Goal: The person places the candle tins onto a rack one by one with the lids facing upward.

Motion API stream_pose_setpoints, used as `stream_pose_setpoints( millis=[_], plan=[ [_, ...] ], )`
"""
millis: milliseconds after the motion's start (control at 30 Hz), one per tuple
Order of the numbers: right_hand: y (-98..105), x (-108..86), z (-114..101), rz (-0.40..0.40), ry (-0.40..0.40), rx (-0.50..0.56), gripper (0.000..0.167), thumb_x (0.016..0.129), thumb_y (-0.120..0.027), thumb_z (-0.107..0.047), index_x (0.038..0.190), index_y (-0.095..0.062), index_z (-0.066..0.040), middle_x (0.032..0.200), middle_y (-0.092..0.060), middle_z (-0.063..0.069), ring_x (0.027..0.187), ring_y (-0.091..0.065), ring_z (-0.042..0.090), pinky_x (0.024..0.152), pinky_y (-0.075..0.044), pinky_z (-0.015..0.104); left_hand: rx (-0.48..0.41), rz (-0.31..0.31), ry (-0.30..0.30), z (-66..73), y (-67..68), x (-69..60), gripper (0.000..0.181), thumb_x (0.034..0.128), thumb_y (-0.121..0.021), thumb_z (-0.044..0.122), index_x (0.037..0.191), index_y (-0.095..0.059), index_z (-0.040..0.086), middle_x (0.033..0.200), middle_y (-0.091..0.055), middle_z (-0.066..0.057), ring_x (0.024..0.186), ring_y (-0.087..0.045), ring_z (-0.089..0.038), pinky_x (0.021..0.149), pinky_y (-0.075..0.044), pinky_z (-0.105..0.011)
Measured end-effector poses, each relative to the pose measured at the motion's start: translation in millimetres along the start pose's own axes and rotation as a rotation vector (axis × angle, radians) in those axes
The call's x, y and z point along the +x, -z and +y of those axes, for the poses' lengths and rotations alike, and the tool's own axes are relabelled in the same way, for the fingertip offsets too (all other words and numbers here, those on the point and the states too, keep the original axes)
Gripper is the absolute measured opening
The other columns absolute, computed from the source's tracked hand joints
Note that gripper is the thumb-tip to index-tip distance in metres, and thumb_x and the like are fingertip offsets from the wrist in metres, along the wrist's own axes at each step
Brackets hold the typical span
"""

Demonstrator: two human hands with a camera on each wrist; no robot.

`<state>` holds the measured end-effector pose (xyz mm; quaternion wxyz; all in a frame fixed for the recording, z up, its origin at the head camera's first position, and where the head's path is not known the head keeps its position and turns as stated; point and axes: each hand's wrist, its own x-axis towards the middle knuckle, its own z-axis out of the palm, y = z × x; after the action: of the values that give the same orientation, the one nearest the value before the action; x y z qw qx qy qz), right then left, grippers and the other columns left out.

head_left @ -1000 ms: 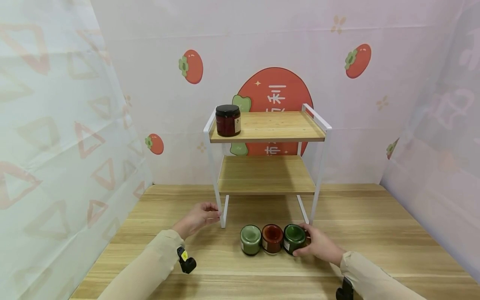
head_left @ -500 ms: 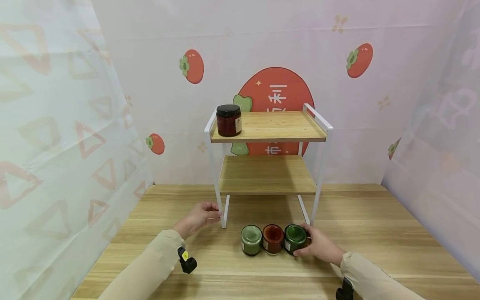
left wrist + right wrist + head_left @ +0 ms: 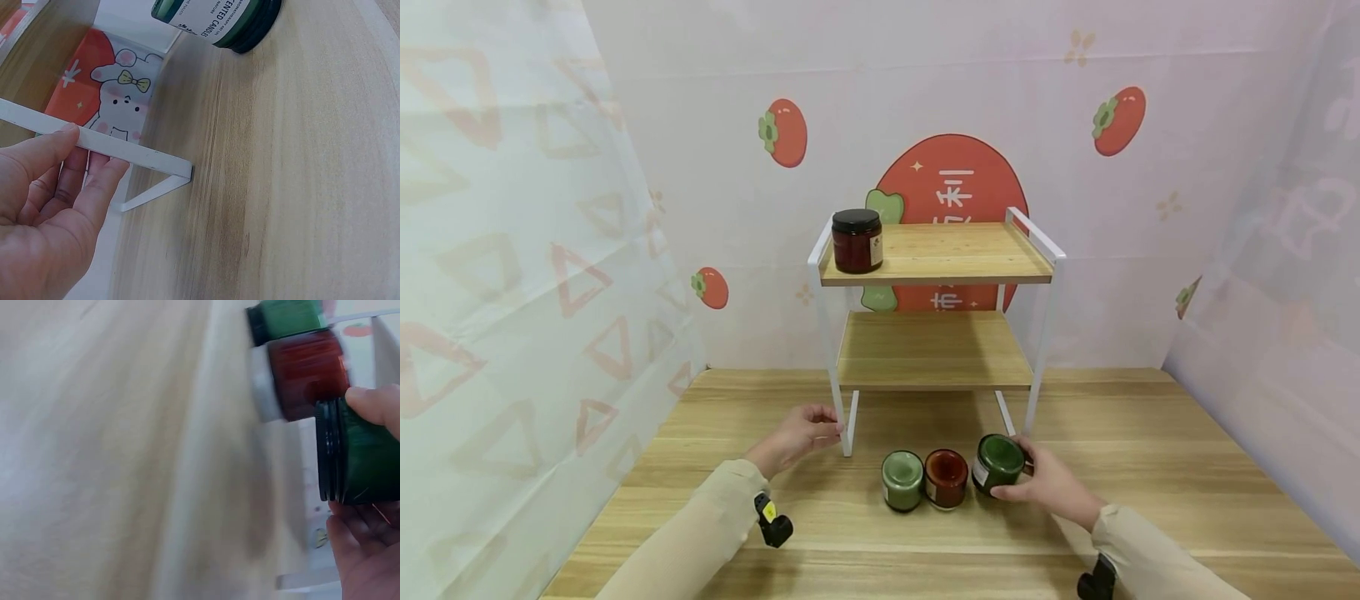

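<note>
My left hand pinches the front left leg of a white-framed shelf between thumb and fingers, near its foot. On the table in front of the shelf, a light green candle jar stands beside a red-brown candle jar. The light green one shows a "scented candles" label in the left wrist view. My right hand grips a dark green candle jar, thumb on one side and fingers round the other. This jar is tilted and appears raised off the table, its dark lid end facing down.
A dark red jar with a black lid sits at the left end of the shelf's top board. Below is a middle board. Printed cloth walls border the wooden table at the back and sides.
My right hand has moved slightly up and to the right with the dark green candle jar, parting it from the red-brown one and tilting it. My left hand stays on the shelf leg.
</note>
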<state>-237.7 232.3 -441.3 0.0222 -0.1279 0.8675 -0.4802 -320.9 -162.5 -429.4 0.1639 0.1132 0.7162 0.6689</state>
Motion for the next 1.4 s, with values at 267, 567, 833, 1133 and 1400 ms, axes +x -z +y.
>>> stream_pose_setpoints(
  millis=[267, 567, 833, 1133, 1400],
  plan=[
    [15.1, -1.5, -36.4, 0.093, 0.157, 0.075, 0.068, 0.073, -0.084, -0.009, 0.126, -0.047, 0.010, 0.115, -0.060, 0.019, 0.103, -0.063, 0.012, 0.086, -0.053, 0.020, -0.008, -0.008, 0.005, 0.2, 0.6, -0.9, 0.012, 0.0944, -0.058, 0.000, 0.103, -0.051, -0.006, 0.097, -0.057, -0.005, 0.098, -0.062, -0.018, 0.091, -0.055, -0.030],
    [22.6, 1.1, -58.3, 0.119, 0.235, 0.098, 0.067, 0.073, -0.083, -0.006, 0.128, -0.046, 0.005, 0.117, -0.057, 0.019, 0.096, -0.058, -0.001, 0.081, -0.053, 0.016, -0.007, -0.010, 0.005, 1.0, 0.3, -2.1, 0.011, 0.0942, -0.058, 0.000, 0.102, -0.051, -0.004, 0.096, -0.056, -0.004, 0.098, -0.061, -0.018, 0.090, -0.056, -0.028],
    [21.9, 5.5, -58.2, 0.099, 0.210, 0.053, 0.072, 0.072, -0.085, -0.009, 0.133, -0.046, -0.001, 0.128, -0.052, 0.021, 0.099, -0.058, 0.014, 0.080, -0.054, 0.020, 0.007, -0.015, -0.014, 0.6, 0.3, -1.6, 0.012, 0.0943, -0.058, 0.000, 0.103, -0.052, -0.006, 0.096, -0.058, -0.004, 0.097, -0.062, -0.018, 0.090, -0.056, -0.029],
    [22.0, 6.5, -58.9, 0.095, 0.235, 0.010, 0.072, 0.070, -0.087, -0.012, 0.130, -0.049, -0.002, 0.130, -0.053, 0.019, 0.101, -0.057, 0.018, 0.080, -0.054, 0.021, -0.003, -0.003, 0.005, 0.8, -0.8, -1.4, 0.009, 0.0937, -0.058, 0.000, 0.100, -0.053, -0.002, 0.097, -0.058, -0.004, 0.101, -0.061, -0.023, 0.089, -0.056, -0.028],
    [22.4, 5.0, -56.9, 0.107, 0.259, -0.045, 0.070, 0.073, -0.085, -0.017, 0.132, -0.050, 0.001, 0.130, -0.057, 0.018, 0.111, -0.056, 0.010, 0.091, -0.046, 0.012, -0.008, -0.013, -0.001, 0.9, -0.6, -2.2, 0.008, 0.0935, -0.058, -0.001, 0.100, -0.053, -0.002, 0.096, -0.058, -0.004, 0.101, -0.061, -0.022, 0.089, -0.056, -0.028]
  ],
)
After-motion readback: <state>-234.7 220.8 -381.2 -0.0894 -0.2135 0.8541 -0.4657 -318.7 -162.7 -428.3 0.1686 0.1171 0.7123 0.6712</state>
